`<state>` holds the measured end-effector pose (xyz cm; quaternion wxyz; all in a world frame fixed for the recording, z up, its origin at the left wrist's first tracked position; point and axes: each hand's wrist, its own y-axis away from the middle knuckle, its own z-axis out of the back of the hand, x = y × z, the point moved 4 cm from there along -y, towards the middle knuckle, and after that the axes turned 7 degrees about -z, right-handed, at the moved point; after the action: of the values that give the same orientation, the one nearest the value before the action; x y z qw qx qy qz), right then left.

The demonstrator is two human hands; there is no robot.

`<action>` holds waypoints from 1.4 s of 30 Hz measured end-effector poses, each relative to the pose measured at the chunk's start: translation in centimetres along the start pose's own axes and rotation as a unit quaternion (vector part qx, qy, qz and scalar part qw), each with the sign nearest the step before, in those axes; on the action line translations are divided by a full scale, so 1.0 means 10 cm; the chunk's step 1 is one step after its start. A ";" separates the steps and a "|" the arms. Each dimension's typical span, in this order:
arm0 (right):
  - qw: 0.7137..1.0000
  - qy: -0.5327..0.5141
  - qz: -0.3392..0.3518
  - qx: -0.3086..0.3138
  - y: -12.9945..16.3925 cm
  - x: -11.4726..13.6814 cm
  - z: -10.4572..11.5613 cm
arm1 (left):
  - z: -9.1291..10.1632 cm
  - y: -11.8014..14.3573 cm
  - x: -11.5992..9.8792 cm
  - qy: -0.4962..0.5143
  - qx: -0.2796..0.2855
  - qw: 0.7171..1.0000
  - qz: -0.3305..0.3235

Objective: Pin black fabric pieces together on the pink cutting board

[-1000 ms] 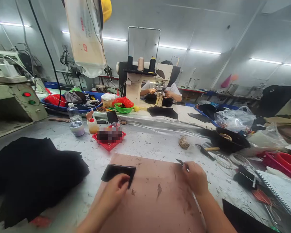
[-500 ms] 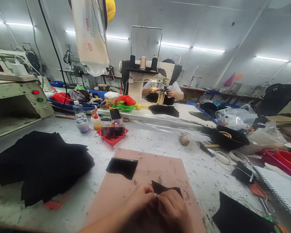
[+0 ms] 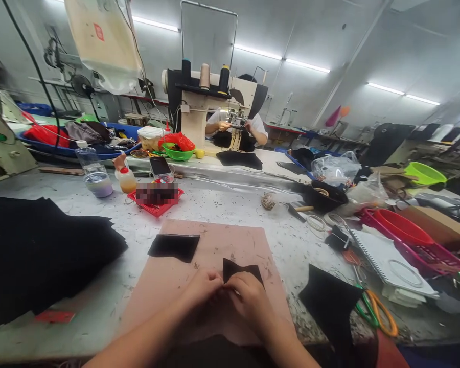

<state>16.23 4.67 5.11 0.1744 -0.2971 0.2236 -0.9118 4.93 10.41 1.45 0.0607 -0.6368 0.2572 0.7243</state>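
Over a pink board (image 3: 172, 306), my left hand (image 3: 205, 286) and my right hand (image 3: 249, 299) meet with fingers pinched together. Between them is a small black fabric-like piece (image 3: 241, 270), whose upper part shows beyond my fingers; the rest of it is covered by my hands. Both hands appear to grip its edge. Another black piece (image 3: 174, 246), with a shiny strip along its top edge, lies flat at the board's upper left. Right of the board, a larger black piece (image 3: 327, 299) rests on the table.
A stack of black pieces (image 3: 42, 250) covers the left side. Scissors (image 3: 381, 312), a spiral notebook (image 3: 391, 260) and a hammer (image 3: 299, 210) lie to the right. Behind the board are a red tray (image 3: 153, 207) and bottles. Across the table, a person works at a sewing machine (image 3: 199, 112).
The camera view has turned right and slightly down, bringing the scissors and more of the right side into sight. My hands remain together at the small black piece.
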 end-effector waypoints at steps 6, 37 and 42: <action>0.984 -0.064 -0.138 0.089 -0.08 -0.02 0.02 | 0.00 -0.03 0.08 -0.012 0.015 0.999 -0.035; 0.984 -0.101 -0.140 0.047 0.02 -0.05 -0.03 | -0.02 -0.08 0.11 -0.067 0.005 0.996 -0.062; 0.977 -0.155 -0.141 0.036 0.03 -0.08 -0.04 | -0.02 -0.07 0.04 -0.060 0.001 0.997 -0.054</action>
<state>16.64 4.88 4.24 0.0874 -0.4571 0.1170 -0.8774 5.34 10.84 0.82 0.1155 -0.6055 0.2186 0.7564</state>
